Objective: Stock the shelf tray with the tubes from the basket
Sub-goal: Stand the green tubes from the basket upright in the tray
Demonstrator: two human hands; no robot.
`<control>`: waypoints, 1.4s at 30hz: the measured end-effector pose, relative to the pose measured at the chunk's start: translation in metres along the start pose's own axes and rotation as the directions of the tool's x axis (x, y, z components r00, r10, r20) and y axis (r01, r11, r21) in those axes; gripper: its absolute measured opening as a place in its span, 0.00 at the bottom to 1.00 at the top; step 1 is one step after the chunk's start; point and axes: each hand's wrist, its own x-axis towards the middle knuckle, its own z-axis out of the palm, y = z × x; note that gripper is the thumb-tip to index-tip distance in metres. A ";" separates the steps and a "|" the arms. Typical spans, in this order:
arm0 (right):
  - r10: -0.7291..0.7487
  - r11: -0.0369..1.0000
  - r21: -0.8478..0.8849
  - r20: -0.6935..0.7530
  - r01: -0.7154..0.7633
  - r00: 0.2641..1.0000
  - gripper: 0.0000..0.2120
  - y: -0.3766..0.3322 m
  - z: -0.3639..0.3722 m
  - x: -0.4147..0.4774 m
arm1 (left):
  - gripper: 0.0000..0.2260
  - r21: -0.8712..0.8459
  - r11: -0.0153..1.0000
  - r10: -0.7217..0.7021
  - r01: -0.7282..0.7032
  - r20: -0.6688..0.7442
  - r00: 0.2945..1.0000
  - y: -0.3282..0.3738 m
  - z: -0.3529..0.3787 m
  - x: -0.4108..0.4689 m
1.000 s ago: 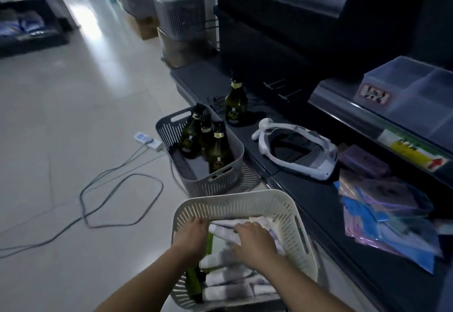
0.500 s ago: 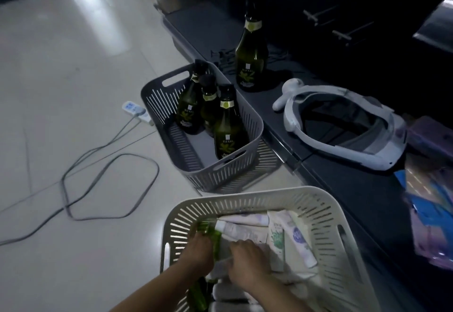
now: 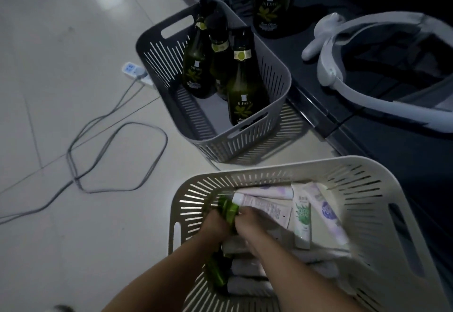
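White basket: held tubes
Left hand: curled round green tube
Right hand: among tubes, grip unclear

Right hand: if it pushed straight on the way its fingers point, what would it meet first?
Likely the white-capped tube just ahead of the right hand, beside the green tube; depth unclear.

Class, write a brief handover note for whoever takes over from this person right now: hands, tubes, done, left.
Left hand grips a green tube inside the white basket.
Right hand is down among the white tubes; grip hidden.
Done: nothing visibly stocked; shelf tray out of view.
Left: lift tubes out, fill the tray.
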 end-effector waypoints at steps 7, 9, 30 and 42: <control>0.110 0.956 0.273 0.012 -0.109 0.994 0.13 0.004 -0.010 -0.007 | 0.12 -0.028 1.000 0.011 -0.011 0.002 1.000 0.001 0.005 0.000; 0.076 0.958 0.280 -0.018 -0.068 0.997 0.09 0.005 -0.012 -0.009 | 0.12 -0.023 0.999 0.032 -0.033 -0.011 0.999 0.003 0.005 -0.003; -0.343 0.889 0.159 -0.390 0.429 0.855 0.08 -0.008 -0.103 -0.088 | 0.08 -0.422 0.865 0.237 -0.271 -0.134 0.962 0.060 -0.029 -0.056; -0.525 0.807 -0.136 -0.610 0.574 0.594 0.07 -0.027 -0.188 -0.229 | 0.03 -0.435 0.718 0.533 -0.543 -0.157 0.832 0.154 -0.056 -0.181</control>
